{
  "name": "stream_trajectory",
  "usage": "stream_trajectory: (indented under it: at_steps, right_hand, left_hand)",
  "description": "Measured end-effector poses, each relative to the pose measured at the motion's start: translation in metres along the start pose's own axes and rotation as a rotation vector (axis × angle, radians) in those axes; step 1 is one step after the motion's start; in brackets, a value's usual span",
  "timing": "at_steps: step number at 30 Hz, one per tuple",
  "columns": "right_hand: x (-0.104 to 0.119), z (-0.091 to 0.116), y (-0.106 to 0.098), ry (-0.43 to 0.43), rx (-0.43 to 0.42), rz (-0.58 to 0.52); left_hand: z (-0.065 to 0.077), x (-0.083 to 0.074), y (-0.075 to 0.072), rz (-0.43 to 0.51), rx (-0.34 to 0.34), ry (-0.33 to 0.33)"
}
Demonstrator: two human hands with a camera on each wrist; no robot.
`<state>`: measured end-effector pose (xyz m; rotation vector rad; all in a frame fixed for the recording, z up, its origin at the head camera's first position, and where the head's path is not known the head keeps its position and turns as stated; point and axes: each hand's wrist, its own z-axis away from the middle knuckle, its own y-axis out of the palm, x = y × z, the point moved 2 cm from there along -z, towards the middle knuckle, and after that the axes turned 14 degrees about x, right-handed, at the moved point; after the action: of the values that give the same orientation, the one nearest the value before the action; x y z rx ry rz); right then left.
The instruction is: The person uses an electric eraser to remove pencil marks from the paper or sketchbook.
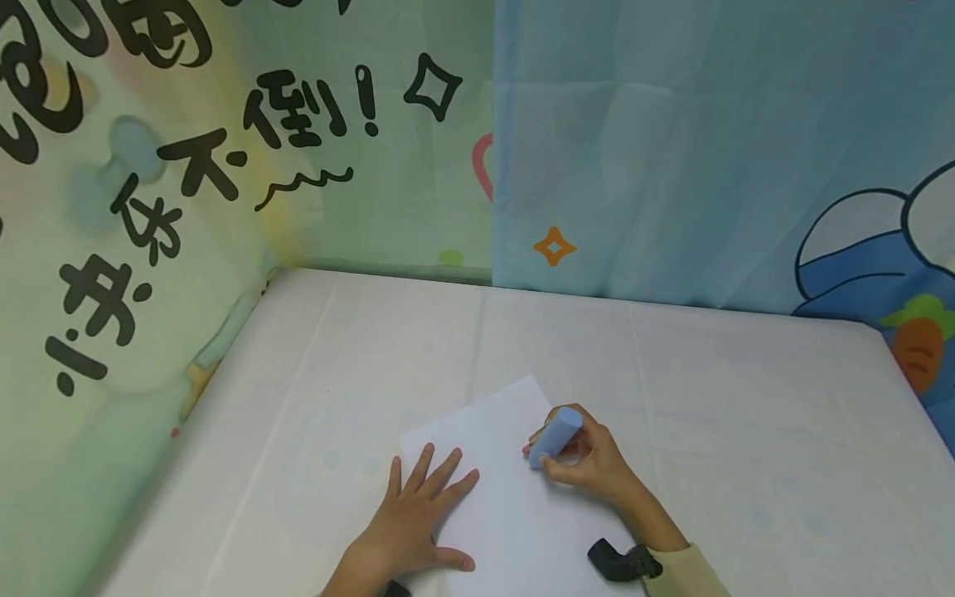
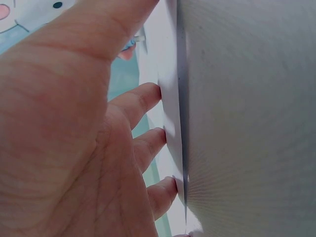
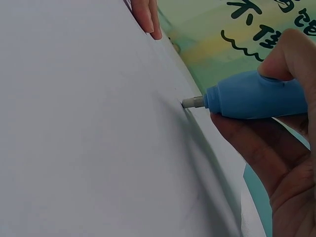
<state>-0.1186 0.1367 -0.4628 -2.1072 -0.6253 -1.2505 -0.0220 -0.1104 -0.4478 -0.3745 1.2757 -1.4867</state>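
Observation:
A sheet of white paper (image 1: 515,522) lies at a slant on the white-covered table. On its left side my left hand (image 1: 410,522) rests with fingers spread wide. In the left wrist view, the fingertips (image 2: 154,91) press the sheet near its edge. My right hand (image 1: 600,464) grips a blue electric eraser (image 3: 256,96), thumb on top of the barrel and fingers beneath. Its narrow pale tip (image 3: 192,102) points down at the paper, right at a small dark mark in the right wrist view. From the head view, the tip is hidden behind the barrel.
A white cloth (image 1: 358,356) covers the table. Behind it hang a green printed curtain (image 1: 403,207) with black lettering and a blue curtain (image 1: 671,166). A black wrist strap piece (image 1: 622,561) sits by my right sleeve (image 1: 682,572).

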Motion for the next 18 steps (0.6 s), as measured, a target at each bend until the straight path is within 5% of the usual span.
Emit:
stream_trajectory:
  at_steps: [18]
  right_hand:
    - [0.0005, 0.0005, 0.0001, -0.026, -0.003, 0.015]
  left_hand:
    - [-0.0011, 0.0003, 0.0022, -0.006, 0.001, 0.001]
